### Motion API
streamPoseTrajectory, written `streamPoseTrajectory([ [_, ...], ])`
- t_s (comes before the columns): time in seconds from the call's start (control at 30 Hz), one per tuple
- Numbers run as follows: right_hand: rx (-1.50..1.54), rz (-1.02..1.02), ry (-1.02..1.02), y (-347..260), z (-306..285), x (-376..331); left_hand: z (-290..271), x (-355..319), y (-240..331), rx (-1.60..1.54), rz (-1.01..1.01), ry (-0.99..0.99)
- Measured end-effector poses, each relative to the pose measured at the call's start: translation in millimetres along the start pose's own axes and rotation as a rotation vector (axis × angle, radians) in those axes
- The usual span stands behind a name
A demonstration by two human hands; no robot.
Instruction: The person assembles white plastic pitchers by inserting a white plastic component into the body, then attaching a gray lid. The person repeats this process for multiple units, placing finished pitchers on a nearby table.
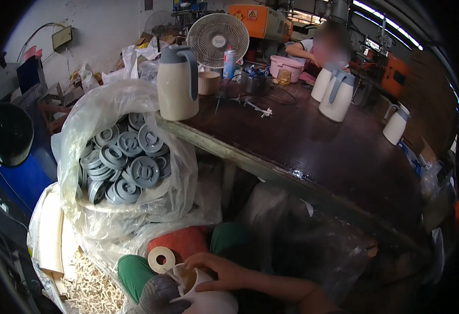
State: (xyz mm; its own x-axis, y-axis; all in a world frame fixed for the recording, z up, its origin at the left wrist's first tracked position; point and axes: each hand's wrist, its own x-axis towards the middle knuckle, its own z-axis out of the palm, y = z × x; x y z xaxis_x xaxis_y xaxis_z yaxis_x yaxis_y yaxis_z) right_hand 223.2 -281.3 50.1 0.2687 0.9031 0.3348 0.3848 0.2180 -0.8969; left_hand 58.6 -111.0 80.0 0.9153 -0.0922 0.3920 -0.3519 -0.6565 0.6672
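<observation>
A: Seated beside the dark worktop (287, 144), you bend to a white jug body (213, 302), which lies tilted in your lap with its mouth toward the left. How do your hands stand?

B: Your bare right hand (223, 273) arches at the mouth, thumb and fingers apart, the opening showing between them. Your left hand (159, 294), seemingly in a grey knitted glove, meets the body on the other side; whether its fingers clamp, one cannot tell.

A: And what makes for good handling here?

B: The step in hand looks like close work at the rim. You do best to brace the body with your left palm and your thigh, leaving the right fingertips free to feel along the edge. A light touch seems wise: the smooth wall may slip under a hard squeeze.

A: Anything crowding you?

B: An off-white roll (153, 264) lies just beyond the mouth, near your right fingers, and a careless turn could knock it loose. Ahead to your left, a clear bag (183, 183) of grey lids (144, 171) gapes well apart from your grip, beneath a tall beige jug (172, 94) upright at the worktop's corner.
</observation>
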Motion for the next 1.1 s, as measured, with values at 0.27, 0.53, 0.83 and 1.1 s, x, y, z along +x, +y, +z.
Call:
streamPoseTrajectory([
  [0.27,0.072,0.035,-0.084,9,36,-27,5,-1,16,0.19,-0.176,0.038],
  [0.53,-0.011,-0.042,-0.034,10,41,-27,3,2,8,0.076,-0.162,-0.026],
  [0.83,-0.198,-0.242,-0.01,1,49,-28,21,-46,-32,-0.027,-0.035,0.147],
  [1.1,0.024,0.085,0.069,29,27,-45,-135,-128,-56,0.565,-0.847,0.601],
])
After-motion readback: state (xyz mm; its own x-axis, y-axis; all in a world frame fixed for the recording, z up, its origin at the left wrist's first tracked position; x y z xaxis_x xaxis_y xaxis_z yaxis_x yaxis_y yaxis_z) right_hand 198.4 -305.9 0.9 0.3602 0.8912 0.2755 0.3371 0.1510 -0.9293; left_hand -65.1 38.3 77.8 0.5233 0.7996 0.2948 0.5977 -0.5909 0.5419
